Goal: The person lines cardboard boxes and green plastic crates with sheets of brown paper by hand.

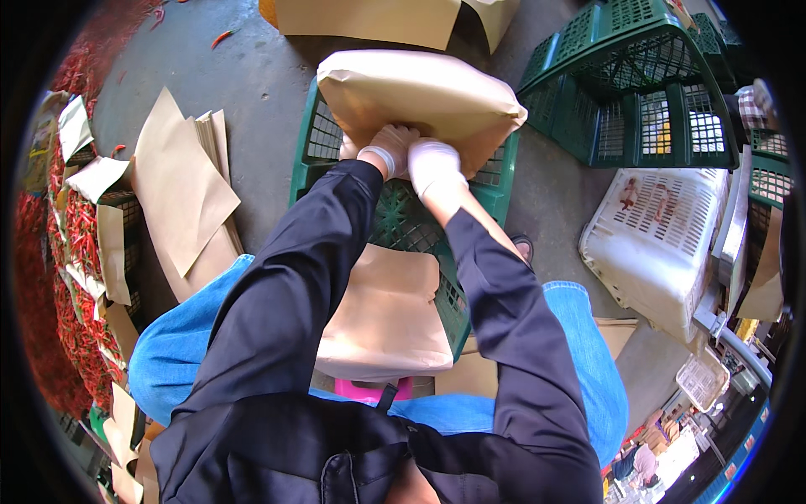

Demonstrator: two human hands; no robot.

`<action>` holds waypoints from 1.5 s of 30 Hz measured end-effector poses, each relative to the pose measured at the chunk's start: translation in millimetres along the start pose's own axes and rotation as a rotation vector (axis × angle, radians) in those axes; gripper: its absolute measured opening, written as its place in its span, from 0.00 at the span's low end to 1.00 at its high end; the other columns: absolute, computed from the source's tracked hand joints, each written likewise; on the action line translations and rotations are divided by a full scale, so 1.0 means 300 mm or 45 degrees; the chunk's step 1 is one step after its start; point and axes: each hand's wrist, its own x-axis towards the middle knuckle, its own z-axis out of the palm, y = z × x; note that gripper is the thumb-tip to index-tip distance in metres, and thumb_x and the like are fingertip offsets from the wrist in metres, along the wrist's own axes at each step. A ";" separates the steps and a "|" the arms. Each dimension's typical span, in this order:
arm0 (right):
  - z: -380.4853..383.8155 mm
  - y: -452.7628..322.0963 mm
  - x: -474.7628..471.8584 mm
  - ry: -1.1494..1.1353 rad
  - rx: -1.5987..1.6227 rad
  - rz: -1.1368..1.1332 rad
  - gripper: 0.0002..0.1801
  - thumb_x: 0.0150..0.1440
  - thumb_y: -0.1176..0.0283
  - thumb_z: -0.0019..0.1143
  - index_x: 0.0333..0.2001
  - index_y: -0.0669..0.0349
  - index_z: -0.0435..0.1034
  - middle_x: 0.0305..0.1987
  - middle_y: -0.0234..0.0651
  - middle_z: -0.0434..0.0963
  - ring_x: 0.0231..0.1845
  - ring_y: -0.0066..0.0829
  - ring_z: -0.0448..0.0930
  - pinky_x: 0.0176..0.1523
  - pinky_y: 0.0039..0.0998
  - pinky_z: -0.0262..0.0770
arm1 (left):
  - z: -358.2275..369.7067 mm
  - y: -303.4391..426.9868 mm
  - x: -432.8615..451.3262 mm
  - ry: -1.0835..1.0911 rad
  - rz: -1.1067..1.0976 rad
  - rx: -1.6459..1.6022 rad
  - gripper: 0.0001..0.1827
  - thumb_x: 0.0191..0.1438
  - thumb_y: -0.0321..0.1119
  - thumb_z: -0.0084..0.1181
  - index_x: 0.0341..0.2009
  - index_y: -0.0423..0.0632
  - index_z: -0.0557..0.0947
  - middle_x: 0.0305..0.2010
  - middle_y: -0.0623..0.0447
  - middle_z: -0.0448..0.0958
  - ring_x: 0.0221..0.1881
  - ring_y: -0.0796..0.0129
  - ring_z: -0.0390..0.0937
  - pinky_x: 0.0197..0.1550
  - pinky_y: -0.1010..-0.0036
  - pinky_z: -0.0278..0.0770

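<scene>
A green plastic crate point(509, 189) stands on the floor between my knees. Brown paper point(403, 82) drapes over its far rim and bulges outward at the top. My left hand point(390, 146), in a thin pale glove, presses its curled fingers into that paper. Touching the same paper just beside it is my right hand point(436, 165), in a white glove. The fingertips of both hands are hidden, so a grip cannot be made out. A second piece of brown paper point(384, 315) covers the crate's near rim. Part of the crate's lattice bottom point(403, 217) shows between the two papers.
A stack of brown paper sheets point(182, 189) lies left of the crate. Red chillies point(85, 233) fill crates along the far left. At right are a tipped green crate point(630, 94) and an upturned white crate point(655, 233). A cardboard-coloured paper form point(371, 19) stands beyond.
</scene>
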 end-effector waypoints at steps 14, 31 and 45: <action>0.116 0.093 0.074 0.001 -0.131 0.393 0.09 0.56 0.72 0.52 0.41 0.50 0.74 0.44 0.33 0.81 0.45 0.36 0.82 0.46 0.37 0.78 | 0.107 -0.155 -0.020 0.141 -0.460 0.003 0.26 0.50 0.41 0.59 0.55 0.55 0.74 0.59 0.47 0.69 0.60 0.53 0.68 0.66 0.59 0.56; -0.372 0.394 -0.045 0.430 0.356 0.113 0.15 0.56 0.72 0.46 0.47 0.54 0.73 0.46 0.42 0.78 0.49 0.46 0.77 0.52 0.39 0.74 | -0.342 -0.285 -0.180 0.853 -0.322 0.160 0.13 0.53 0.27 0.48 0.43 0.54 0.78 0.31 0.48 0.76 0.36 0.56 0.77 0.48 0.61 0.72; -0.547 0.773 -1.204 0.020 0.800 0.433 0.18 0.57 0.54 0.53 0.32 0.59 0.72 0.31 0.38 0.79 0.36 0.35 0.78 0.42 0.34 0.72 | -0.148 0.418 -0.925 -0.174 0.630 -0.436 0.33 0.40 0.49 0.71 0.48 0.45 0.77 0.43 0.42 0.77 0.45 0.47 0.75 0.49 0.59 0.74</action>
